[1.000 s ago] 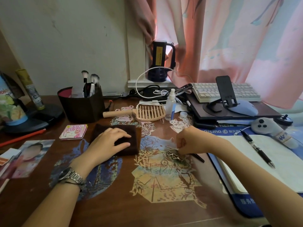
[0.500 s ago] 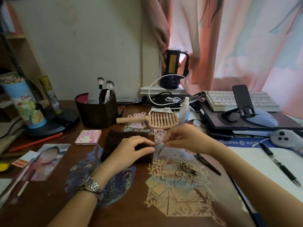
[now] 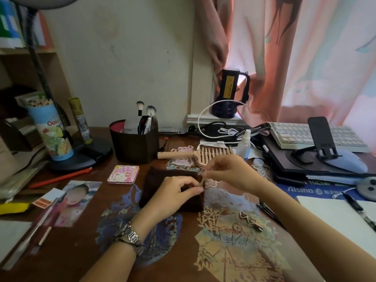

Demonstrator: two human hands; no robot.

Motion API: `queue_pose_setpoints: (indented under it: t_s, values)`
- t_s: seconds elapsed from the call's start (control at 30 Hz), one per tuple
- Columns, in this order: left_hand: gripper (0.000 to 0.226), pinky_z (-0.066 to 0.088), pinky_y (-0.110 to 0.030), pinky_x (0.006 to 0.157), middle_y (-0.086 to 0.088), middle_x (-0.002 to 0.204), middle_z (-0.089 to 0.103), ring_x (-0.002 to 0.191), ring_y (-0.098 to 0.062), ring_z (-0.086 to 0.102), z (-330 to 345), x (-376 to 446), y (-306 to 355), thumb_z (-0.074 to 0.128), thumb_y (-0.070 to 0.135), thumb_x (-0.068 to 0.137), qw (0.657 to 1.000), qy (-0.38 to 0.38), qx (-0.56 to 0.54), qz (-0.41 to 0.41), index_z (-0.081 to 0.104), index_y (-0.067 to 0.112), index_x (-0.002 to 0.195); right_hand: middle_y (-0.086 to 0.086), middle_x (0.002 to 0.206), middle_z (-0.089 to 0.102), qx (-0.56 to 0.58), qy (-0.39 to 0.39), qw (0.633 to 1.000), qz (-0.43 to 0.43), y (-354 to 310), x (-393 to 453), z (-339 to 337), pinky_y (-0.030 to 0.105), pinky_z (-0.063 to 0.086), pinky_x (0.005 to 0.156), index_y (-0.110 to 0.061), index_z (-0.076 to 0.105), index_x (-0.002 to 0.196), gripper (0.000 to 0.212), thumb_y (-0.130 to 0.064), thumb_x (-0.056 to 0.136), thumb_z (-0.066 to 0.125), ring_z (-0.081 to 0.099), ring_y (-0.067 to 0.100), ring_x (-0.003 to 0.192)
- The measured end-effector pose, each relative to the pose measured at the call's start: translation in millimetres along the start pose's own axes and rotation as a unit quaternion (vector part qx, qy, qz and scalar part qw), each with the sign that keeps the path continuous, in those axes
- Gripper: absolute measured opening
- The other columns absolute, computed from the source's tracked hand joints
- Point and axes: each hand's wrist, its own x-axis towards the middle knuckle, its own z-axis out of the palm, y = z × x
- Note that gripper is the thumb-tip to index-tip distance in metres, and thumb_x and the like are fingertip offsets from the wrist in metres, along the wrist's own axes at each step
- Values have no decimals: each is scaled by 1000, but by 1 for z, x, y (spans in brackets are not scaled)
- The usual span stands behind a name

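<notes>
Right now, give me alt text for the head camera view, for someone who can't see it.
On a cluttered wooden desk, a person's left hand grips the edge of a dark brown pouch while the right hand pinches a thin clip at that edge. A comb lies behind, a heart-shaped clip to the right.

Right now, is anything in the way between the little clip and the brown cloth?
Nothing visible is. The right hand pinches the thin clip right at the edge of the brown cloth, where the left hand pinches it.
</notes>
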Motion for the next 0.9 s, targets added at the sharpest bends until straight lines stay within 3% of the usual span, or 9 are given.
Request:
queue_pose_setpoints:
  t_s: [0.17,0.3,0.4,0.63,0.77,0.9]
  values:
    - [10,48,-21,76,10,86,72,84,-1,64,-6,1,-2,64,32,89,999,33,-12,5,73,30,87,3,73,67,4,11,1000,10,-3,14,2,25,48,63,-13,70,81,22,-34,77,75,57,9,64]
    - [10,51,-26,77,8,86,72,84,-3,65,-11,3,-6,66,35,87,999,53,-8,-9,74,29,89,7,77,68,-19,4,1000,2,-7,26,2,32,48,66,-13,69,80,23,-34,75,77,57,15,66]
    - [18,51,-22,83,14,92,71,90,4,63,-16,4,-13,70,37,83,998,47,5,-30,72,28,98,10,77,70,-41,10,999,-5,-14,37,0,34,48,65,-14,69,76,22,-33,73,79,57,16,64]
    - [29,42,-28,94,13,119,57,114,-9,47,-30,1,-20,60,42,89,966,59,249,-50,61,31,116,-3,66,66,-95,21,995,-32,-39,63,-8,17,40,55,-16,72,77,17,-32,76,76,51,2,54]
    - [31,37,-28,98,10,125,55,119,-11,44,-34,1,-26,58,43,90,957,63,277,-61,60,30,118,-3,72,68,-97,30,994,-50,-52,83,-4,22,47,61,-15,72,77,16,-30,77,75,58,2,60]
    - [32,37,-30,99,9,125,56,120,-13,44,-36,3,-26,58,43,89,958,56,276,-59,59,29,118,7,79,71,-90,31,993,-65,-65,103,5,35,57,69,-10,69,80,20,-29,79,73,68,20,72]
